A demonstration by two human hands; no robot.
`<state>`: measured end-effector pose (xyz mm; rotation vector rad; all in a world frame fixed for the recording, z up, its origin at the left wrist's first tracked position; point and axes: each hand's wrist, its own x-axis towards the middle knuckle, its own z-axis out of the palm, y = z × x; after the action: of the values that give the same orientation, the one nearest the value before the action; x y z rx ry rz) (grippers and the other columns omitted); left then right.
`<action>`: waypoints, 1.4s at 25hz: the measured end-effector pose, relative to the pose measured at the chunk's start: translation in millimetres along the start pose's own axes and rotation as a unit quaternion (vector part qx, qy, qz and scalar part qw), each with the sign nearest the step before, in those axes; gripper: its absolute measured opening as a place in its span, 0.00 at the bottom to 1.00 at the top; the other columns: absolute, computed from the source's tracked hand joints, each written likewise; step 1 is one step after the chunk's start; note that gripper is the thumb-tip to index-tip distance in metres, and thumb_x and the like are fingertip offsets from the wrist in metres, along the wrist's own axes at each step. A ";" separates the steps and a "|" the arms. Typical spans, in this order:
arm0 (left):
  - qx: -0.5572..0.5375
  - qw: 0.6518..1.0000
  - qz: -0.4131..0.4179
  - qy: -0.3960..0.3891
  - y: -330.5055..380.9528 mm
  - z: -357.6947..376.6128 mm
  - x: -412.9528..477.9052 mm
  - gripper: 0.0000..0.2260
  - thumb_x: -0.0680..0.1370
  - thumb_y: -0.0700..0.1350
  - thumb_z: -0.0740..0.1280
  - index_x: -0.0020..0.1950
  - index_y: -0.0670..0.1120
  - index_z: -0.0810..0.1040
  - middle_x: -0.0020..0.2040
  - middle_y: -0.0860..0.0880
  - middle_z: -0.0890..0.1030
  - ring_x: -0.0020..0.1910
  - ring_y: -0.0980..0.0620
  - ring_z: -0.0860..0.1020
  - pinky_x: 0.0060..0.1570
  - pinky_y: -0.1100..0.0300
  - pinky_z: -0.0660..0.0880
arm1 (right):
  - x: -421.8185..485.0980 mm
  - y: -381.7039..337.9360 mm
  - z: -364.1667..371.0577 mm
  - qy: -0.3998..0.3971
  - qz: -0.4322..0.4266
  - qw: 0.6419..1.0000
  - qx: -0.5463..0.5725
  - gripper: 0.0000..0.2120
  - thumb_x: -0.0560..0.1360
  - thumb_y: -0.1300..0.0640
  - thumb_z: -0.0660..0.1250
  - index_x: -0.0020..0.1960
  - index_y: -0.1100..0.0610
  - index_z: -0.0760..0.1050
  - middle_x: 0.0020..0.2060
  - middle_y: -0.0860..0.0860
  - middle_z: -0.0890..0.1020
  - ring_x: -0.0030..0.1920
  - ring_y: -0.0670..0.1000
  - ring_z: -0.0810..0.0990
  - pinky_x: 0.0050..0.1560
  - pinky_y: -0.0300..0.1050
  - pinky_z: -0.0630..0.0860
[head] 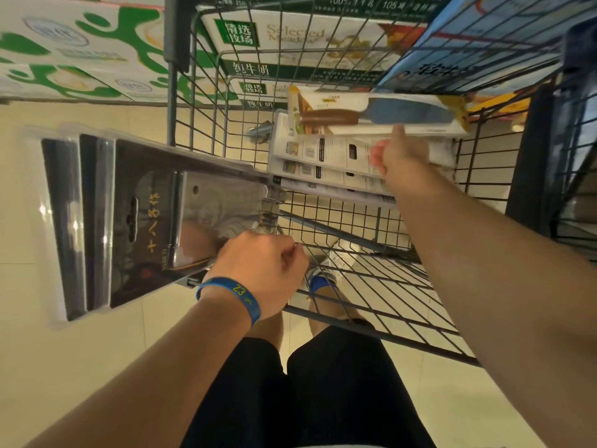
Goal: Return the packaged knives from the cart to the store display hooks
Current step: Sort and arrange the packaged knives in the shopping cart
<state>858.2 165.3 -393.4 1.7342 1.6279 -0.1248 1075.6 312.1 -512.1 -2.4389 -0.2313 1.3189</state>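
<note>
left hand (262,270) grips dark cleaver packs (139,221) | right hand (400,151) pinches white knife pack (378,111) over cart (172,108)

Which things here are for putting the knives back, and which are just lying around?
For the job: left hand gripping the dark knife packs; right hand holding the white knife pack; face-down packs in the cart.
Just lying about: green milk boxes; blue box.

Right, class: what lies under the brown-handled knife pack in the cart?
A stack of white packs, printed backs up, in the cart. The right hand covers part; their contents face down, unseen.
</note>
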 end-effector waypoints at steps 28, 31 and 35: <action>0.029 1.000 0.005 -0.007 10.7 -7.2 22.8 0.19 0.78 0.57 0.55 0.31 0.49 0.70 0.26 0.53 0.74 0.28 0.54 0.72 0.35 0.58 0.66 | -12.4 20.4 -13.3 -0.168 0.097 0.951 0.240 0.09 0.79 0.55 0.71 0.57 0.57 0.79 0.50 0.56 0.88 0.45 0.53 0.89 0.42 0.47 0.85; 0.034 0.999 0.004 -0.010 12.4 -6.9 22.8 0.19 0.78 0.56 0.56 0.31 0.48 0.70 0.26 0.53 0.74 0.29 0.54 0.72 0.34 0.58 0.66 | -23.1 34.9 -10.9 -0.167 0.130 0.941 0.264 0.12 0.80 0.62 0.68 0.63 0.61 0.77 0.58 0.59 0.82 0.52 0.54 0.86 0.43 0.42 0.85; 0.023 1.000 0.000 -0.019 11.1 -9.3 24.0 0.19 0.77 0.57 0.56 0.31 0.48 0.71 0.26 0.53 0.73 0.28 0.56 0.70 0.28 0.61 0.60 | -57.3 32.3 -34.0 -0.158 0.140 0.940 0.270 0.06 0.83 0.63 0.64 0.58 0.63 0.76 0.54 0.61 0.85 0.46 0.53 0.88 0.37 0.38 0.84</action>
<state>868.9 191.2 -394.7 1.7562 1.6091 -0.1936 1071.5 256.8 -463.0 -1.8375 0.3711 1.6319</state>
